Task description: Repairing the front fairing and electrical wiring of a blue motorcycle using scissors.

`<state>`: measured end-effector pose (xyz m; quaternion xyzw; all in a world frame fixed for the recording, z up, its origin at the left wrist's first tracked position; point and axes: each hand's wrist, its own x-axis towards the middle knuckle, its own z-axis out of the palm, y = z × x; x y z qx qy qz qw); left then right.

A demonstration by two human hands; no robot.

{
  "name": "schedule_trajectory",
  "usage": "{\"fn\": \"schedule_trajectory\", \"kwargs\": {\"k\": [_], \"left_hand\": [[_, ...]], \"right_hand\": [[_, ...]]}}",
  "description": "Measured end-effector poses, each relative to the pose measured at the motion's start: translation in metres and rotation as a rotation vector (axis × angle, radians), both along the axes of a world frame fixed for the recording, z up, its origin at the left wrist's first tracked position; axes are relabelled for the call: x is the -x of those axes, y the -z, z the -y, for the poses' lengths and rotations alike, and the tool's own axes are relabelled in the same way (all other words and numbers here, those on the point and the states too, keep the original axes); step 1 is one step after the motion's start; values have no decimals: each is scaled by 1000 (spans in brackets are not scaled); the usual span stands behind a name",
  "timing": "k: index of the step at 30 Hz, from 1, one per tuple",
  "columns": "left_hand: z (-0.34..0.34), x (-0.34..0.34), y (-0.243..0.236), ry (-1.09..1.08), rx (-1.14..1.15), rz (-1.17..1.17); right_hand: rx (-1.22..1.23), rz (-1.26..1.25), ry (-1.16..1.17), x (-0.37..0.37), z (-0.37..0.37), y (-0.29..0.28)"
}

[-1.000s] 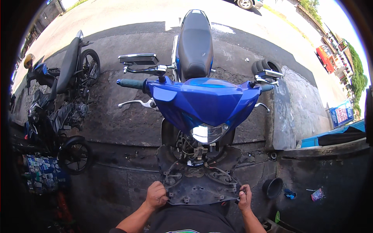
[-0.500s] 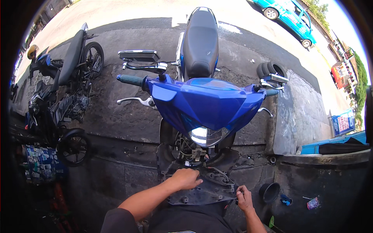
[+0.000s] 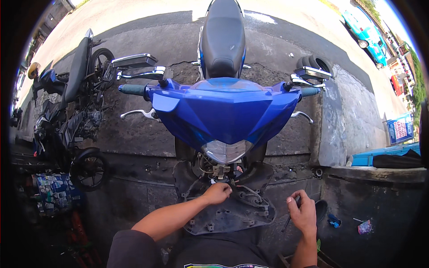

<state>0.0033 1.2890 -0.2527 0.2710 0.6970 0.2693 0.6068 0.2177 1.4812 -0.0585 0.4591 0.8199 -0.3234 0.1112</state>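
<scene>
A scooter with a blue front fairing [image 3: 219,111] stands in front of me, its headlight [image 3: 226,152] toward me. Below the headlight, a dark grey plastic front panel [image 3: 214,225] leans close to my lap, its mounting tabs and wires showing. My left hand [image 3: 218,193] is closed at the panel's upper edge, fingers curled down; whatever they hold is hidden. Off the panel's right side, my right hand [image 3: 304,214] is closed around a slim dark tool [image 3: 286,223], possibly a screwdriver, which slants down toward the panel.
A second, partly stripped motorcycle [image 3: 80,94] stands at left. Stacked tyres [image 3: 315,64] lie beyond the right mirror. A black bucket [image 3: 321,209] sits behind my right hand, with a blue rag [image 3: 333,220] and a small packet [image 3: 365,227] on the floor nearby.
My right hand has left the panel's right edge and moved up and right, the slim tool now showing in it. The handlebar and headlight have turned slightly. My left hand stays at the panel.
</scene>
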Motion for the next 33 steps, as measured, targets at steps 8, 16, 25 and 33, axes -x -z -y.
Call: {"fn": "schedule_trajectory", "kwargs": {"k": [8, 16, 25, 33], "left_hand": [[6, 2, -61, -19, -465, 37], [20, -4, -60, -236, -514, 157], [21, 7, -50, -735, -385, 815], [22, 17, -52, -691, -352, 613]], "right_hand": [[989, -991, 954, 71, 58, 64], [1123, -818, 1336, 63, 99, 86], [958, -686, 1158, 77, 110, 88], [1095, -499, 675, 85, 127, 86]]}}
